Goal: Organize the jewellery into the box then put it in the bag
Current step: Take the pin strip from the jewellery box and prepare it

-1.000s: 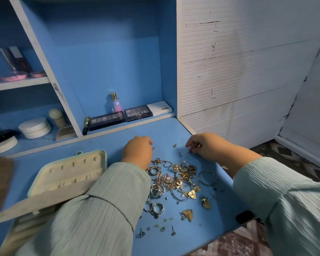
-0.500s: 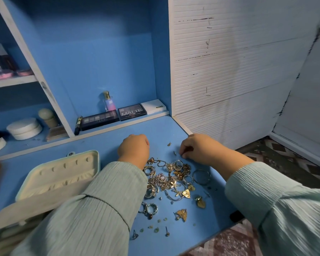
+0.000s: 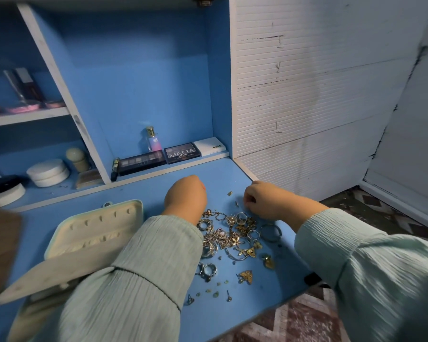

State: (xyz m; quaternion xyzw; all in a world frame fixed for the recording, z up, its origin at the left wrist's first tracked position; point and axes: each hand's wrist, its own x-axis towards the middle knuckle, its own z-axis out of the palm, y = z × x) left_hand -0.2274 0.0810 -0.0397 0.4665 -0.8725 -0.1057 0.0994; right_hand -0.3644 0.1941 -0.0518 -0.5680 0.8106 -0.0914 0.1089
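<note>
A heap of gold and silver jewellery [image 3: 232, 235] lies on the blue desk [image 3: 143, 191], with loose studs and small stones in front of it. At its left stands the cream jewellery box [image 3: 97, 228], its lid open. My left hand [image 3: 185, 196] rests behind the heap, fingers curled under and hidden. My right hand [image 3: 265, 198] sits at the heap's far right edge, its fingertips pinched together on what looks like a small piece. A brown bag [image 3: 0, 243] shows at the left edge.
Eyeshadow palettes [image 3: 158, 156] and a small perfume bottle [image 3: 153, 140] line the back ledge. White round pots [image 3: 48, 172] and a brush stand on the left shelf. The desk's front edge runs just below the loose studs, with patterned floor beyond.
My right hand has drawn slightly left toward the small pieces behind the heap. The left hand has stayed curled in place. The view has shifted a little.
</note>
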